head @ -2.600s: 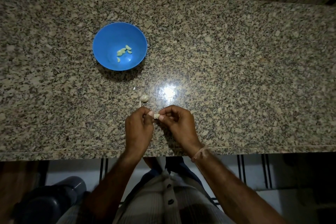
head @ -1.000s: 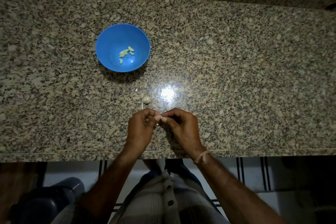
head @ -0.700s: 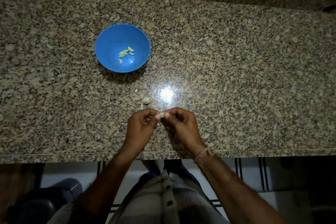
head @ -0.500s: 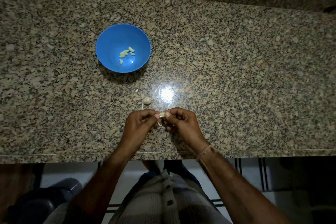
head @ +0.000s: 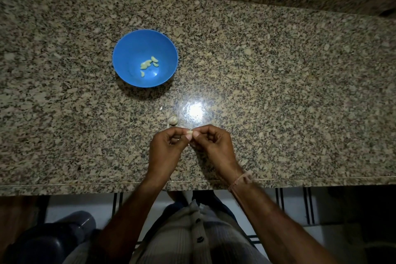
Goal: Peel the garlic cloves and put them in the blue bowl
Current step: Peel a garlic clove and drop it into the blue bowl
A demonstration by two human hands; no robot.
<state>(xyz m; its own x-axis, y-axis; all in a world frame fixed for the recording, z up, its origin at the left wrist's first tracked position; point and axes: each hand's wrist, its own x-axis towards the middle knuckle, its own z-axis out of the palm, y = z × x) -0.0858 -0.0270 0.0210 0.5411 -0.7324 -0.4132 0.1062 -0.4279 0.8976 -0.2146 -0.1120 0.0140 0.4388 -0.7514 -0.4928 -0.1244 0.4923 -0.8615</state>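
My left hand point(head: 166, 148) and my right hand point(head: 211, 143) meet just above the granite counter point(head: 278, 92), near its front edge. Between their fingertips they pinch one small pale garlic clove point(head: 189, 132). Just beyond the hands a small remnant of the garlic bulb point(head: 172, 120) lies on the counter. The blue bowl point(head: 128, 49) stands farther back to the left, with several peeled cloves point(head: 148, 64) in its bottom.
A tiny scrap of skin point(head: 161, 108) lies between the bulb and the bowl. A bright light reflection shines on the counter right of the bulb. Below the counter edge are my shirt, a tiled floor and a dark round container point(head: 53, 240) at lower left.
Both hands have stayed in place, working the clove between the fingertips. The clove now shows a little more between the thumbs. Bowl and bulb have not moved.
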